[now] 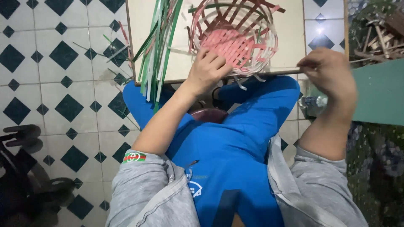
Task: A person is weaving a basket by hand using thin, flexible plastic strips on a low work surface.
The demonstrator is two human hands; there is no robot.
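A: Hands?

B: Left hand [207, 69], centre frame, fingers curled, gripped the near rim of the basket [234, 35]. Right hand [328, 71], right of frame, pinched shut on a pale strip [277, 71] drawn from the weave.

A: Basket?

B: Half-woven, pink and white strips, loose ends sticking out; sat on a cream board [143, 25], top centre. Green strips [158, 46] lay beside it.

A: Unclear?

B: Basket's far rim was cut off; the strip was thin, faint.

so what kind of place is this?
Probably a home craft spot on the floor, not a factory: patterned tile floor, a low board over the lap with a half-woven basket, loose green strips.
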